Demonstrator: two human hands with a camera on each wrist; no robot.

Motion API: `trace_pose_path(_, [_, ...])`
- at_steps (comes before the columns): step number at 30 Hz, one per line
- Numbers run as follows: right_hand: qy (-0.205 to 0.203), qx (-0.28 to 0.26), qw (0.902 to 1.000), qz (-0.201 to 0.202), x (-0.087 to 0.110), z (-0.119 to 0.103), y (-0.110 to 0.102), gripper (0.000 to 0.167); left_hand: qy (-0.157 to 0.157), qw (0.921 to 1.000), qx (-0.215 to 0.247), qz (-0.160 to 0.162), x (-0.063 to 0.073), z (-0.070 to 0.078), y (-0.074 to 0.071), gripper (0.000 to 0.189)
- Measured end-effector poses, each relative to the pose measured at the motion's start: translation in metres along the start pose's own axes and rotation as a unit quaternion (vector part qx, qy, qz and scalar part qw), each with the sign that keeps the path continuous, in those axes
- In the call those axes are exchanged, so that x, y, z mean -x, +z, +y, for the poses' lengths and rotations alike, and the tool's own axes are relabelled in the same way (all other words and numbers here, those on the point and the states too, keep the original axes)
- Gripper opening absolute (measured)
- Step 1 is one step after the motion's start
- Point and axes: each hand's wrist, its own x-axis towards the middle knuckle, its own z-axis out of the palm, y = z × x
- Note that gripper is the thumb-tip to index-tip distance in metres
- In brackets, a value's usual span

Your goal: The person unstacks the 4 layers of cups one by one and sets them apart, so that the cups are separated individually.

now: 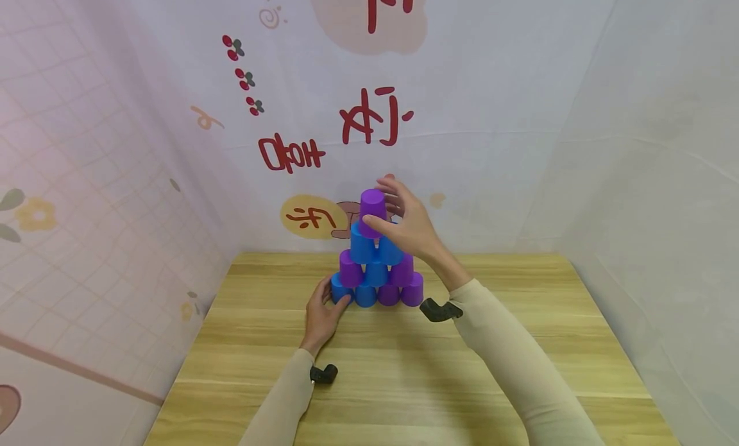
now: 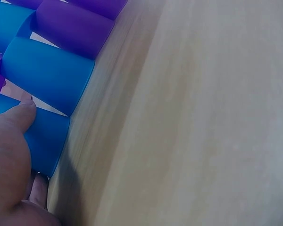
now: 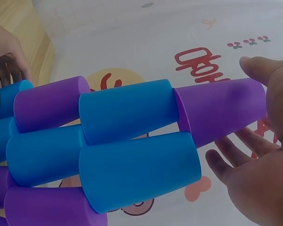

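Note:
Blue and purple upside-down cups stand in a four-sided-looking flat pyramid on the wooden table point(image 1: 381, 369). At its peak sits a purple cup point(image 1: 373, 203), resting across two blue cups point(image 3: 127, 110). My right hand point(image 1: 407, 224) is around the top cup with thumb and fingers spread; in the right wrist view the thumb stands apart from its side. Low on the left, my left hand point(image 1: 322, 314) holds the bottom-row corner blue cup point(image 2: 49, 141), thumb on its front and fingers on the far side. The middle row has a blue cup point(image 1: 376, 274) between two purple ones.
A white printed cloth wall point(image 1: 491, 144) rises close behind the pyramid. Cloth sides point(image 1: 652, 196) flank the table left and right. Dark wrist mounts point(image 1: 441, 310) sit on both sleeves.

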Motion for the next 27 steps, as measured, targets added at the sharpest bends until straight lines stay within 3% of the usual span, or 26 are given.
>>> trace_pose_path(16, [0.005,-0.014,0.9999,0.004,-0.0024,0.0037,0.0004,0.063,0.010,0.9999,0.003,0.003,-0.0012,-0.0012,0.0010,0.068])
trace_pose_path(27, [0.008,-0.003,1.0000,0.004,-0.0028,0.0029,0.0011,0.061,0.010,0.9999,0.009,0.004,0.0008,0.0008,0.0006,0.068])
